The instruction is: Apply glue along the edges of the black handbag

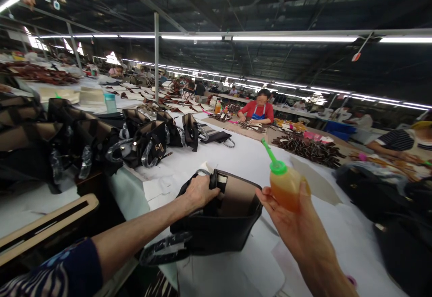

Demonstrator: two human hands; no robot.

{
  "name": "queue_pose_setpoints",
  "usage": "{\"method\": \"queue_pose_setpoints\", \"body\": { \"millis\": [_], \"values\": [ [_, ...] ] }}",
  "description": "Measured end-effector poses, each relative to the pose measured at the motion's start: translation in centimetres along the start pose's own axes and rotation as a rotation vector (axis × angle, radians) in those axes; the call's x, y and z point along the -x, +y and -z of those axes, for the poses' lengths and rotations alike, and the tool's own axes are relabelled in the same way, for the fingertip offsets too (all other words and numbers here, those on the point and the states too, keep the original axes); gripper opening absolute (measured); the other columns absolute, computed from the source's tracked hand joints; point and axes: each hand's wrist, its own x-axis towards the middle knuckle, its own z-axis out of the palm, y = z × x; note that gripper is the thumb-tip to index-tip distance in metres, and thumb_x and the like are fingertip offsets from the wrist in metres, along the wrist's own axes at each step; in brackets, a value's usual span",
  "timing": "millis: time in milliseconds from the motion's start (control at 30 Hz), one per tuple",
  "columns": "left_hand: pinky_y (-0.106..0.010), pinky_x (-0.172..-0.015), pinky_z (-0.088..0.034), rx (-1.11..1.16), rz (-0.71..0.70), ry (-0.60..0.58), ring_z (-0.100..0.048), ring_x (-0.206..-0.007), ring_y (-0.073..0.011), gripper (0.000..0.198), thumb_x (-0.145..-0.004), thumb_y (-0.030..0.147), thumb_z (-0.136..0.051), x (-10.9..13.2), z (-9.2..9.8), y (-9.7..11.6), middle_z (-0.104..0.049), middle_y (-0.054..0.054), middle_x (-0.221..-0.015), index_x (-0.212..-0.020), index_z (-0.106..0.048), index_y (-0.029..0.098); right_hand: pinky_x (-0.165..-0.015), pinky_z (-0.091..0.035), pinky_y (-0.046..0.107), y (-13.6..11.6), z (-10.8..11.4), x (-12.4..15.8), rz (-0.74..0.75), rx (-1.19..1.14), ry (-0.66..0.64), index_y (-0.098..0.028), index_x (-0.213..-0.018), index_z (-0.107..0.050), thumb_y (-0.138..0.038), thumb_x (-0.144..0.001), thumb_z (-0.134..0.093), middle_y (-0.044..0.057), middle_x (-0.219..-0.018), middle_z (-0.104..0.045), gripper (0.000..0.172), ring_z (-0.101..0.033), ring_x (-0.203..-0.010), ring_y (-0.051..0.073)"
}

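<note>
Far left edge of the long white table (243,153) is lined with a row of dark handbags (148,141), handles wrapped in clear plastic, and there's a teal cup (110,102) standing behind them. Moving in, the left hand (200,192) is clamped on the top rim of an open black handbag (216,231), fingers curled tight over it right by the handle. That bag sits upright close to the table's near edge, with a plastic-wrapped strap trailing off its left side. Just right of it the right hand (289,222) is up off the table, fingers wrapped round a squeeze bottle (285,188) of amber liquid, green cap, long green nozzle tilted up and left. Further back a co-worker in red (258,110) is bent over the far side. A heap of dark leather pieces (310,149) lies to the right, and more black bags (405,229) crowd the right edge.
</note>
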Motion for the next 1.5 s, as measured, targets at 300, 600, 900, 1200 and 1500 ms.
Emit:
{"method": "queue_pose_setpoints", "body": {
  "millis": [300,600,900,1200,1500],
  "values": [
    [-0.029,-0.069,-0.049,0.569,-0.038,-0.132,-0.064,-0.076,-0.0205,0.017,-0.075,0.020,-0.047,-0.1,-1.7,-1.2,-0.069,-0.009,-0.081,-0.080,-0.061,0.011,-0.080,-0.054,0.037,0.2,-0.1,0.1,0.015,-0.024,0.026,-0.017,-0.090,-0.065,-0.053,-0.066,-0.068,0.003,-0.074,-0.064,0.043,-0.060,-0.069,0.016],
    [-0.028,-0.072,-0.048,0.974,-0.302,-0.094,-0.061,-0.080,-0.0189,0.039,-0.073,0.037,-0.057,0.2,2.5,0.1,-0.065,-0.005,-0.088,-0.103,-0.054,0.012,-0.081,-0.051,0.052,-2.4,-0.3,2.2,-0.098,-0.144,0.148,-0.016,-0.090,-0.064,-0.044,-0.083,-0.050,0.004,-0.074,-0.061,0.032,-0.059,-0.069,0.017],
    [-0.021,-0.058,-0.043,0.345,-0.371,-0.384,-0.056,-0.064,-0.0139,0.029,-0.070,0.039,-0.058,0.4,11.1,2.0,-0.064,0.000,-0.074,-0.081,-0.065,0.013,-0.081,-0.051,0.048,0.8,0.2,6.8,-0.289,-0.061,0.031,-0.022,-0.087,-0.066,-0.051,-0.079,-0.054,0.002,-0.074,-0.064,0.032,-0.060,-0.066,0.017],
    [-0.022,-0.057,-0.044,0.001,-0.297,-0.777,-0.058,-0.065,-0.0167,0.023,-0.064,0.031,-0.061,2.2,9.3,0.0,-0.068,0.001,-0.071,-0.080,-0.070,0.018,-0.052,-0.054,0.022,1.1,5.3,7.7,-0.103,0.368,0.131,-0.021,-0.100,-0.059,-0.042,-0.067,-0.071,0.001,-0.080,-0.068,0.041,-0.060,-0.061,0.015],
    [-0.023,-0.060,-0.046,0.057,-0.280,-0.921,-0.059,-0.062,-0.0158,0.019,-0.060,0.027,-0.062,1.0,6.8,0.2,-0.067,0.002,-0.066,-0.075,-0.070,0.018,-0.057,-0.053,0.031,0.3,5.0,7.5,0.179,0.716,0.111,-0.021,-0.108,-0.051,-0.039,-0.053,-0.078,0.004,-0.087,-0.066,0.064,-0.062,-0.069,0.023]
  ]
}}
